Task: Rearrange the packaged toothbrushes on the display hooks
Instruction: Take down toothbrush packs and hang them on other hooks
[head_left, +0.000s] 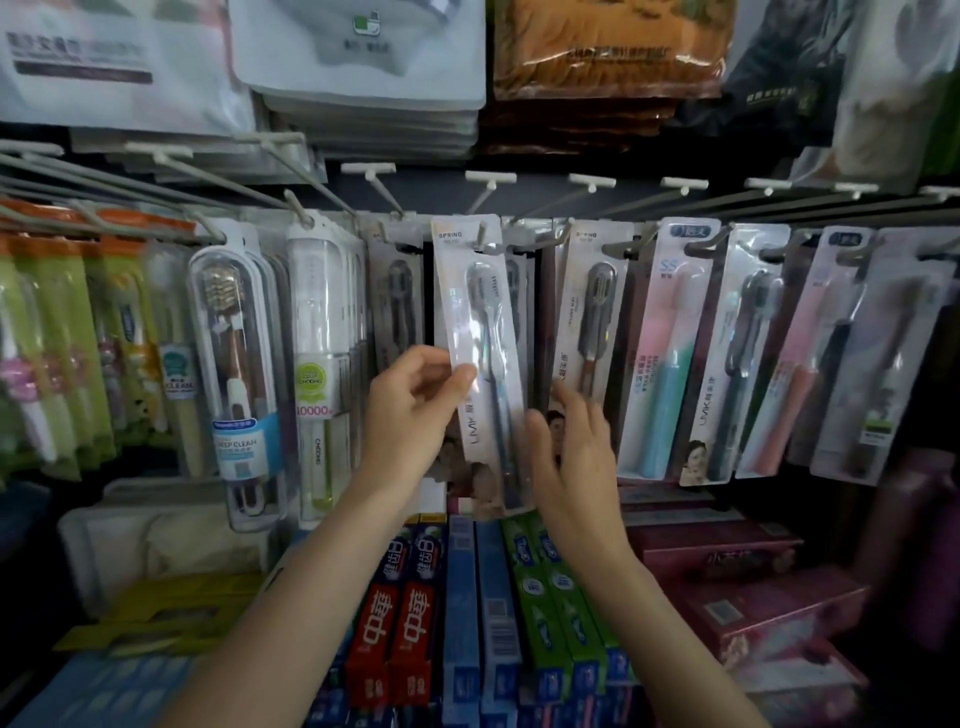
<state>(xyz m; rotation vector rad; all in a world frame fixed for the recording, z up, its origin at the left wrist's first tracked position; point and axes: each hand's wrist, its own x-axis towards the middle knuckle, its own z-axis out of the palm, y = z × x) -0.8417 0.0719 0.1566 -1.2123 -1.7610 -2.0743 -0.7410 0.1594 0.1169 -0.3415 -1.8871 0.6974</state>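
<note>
A white packaged toothbrush (480, 332) with a grey-blue brush hangs on a display hook (484, 228) at the centre of the rack, tilted slightly to the left at the top. My left hand (415, 410) pinches its left edge about halfway down, thumb on the front. My right hand (576, 441) is beside the pack's lower right edge, fingers straight and blurred, touching or close to it. More packaged toothbrushes hang on neighbouring hooks: a dark one (595, 322) just right, a pink-and-teal one (670, 353) further right, and a dark one (395, 306) behind on the left.
A clear hard-case toothbrush (236, 384) and a white-green pack (317, 374) hang at the left. Toothpaste boxes (467, 613) lie on the shelf below my arms, red boxes (743, 587) at the right. Bagged goods (363, 57) hang above the hook row.
</note>
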